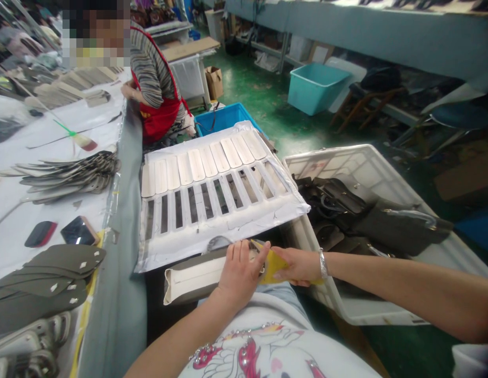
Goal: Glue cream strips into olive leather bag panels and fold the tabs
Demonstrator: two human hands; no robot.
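Workpiece [198, 276], grey with a long white face, lies near, across the lap [296, 300], on the near side of the slotted board [170, 253] and left of the white crate [335, 299]. Left hand [241, 268] lies over its right part, fingers close together; grip beneath cannot be confirmed. Right hand [299, 265] has thumb and fingers clamped on a yellow piece [272, 266] at that end; its material is unclear. Judged handling: light, pliable, moderately grippy, white face liable to mark or crease. Recommended hold: flat along both long edges, near mid-length. Long axis runs left to right, rising slightly toward far right; the flared white end points left.
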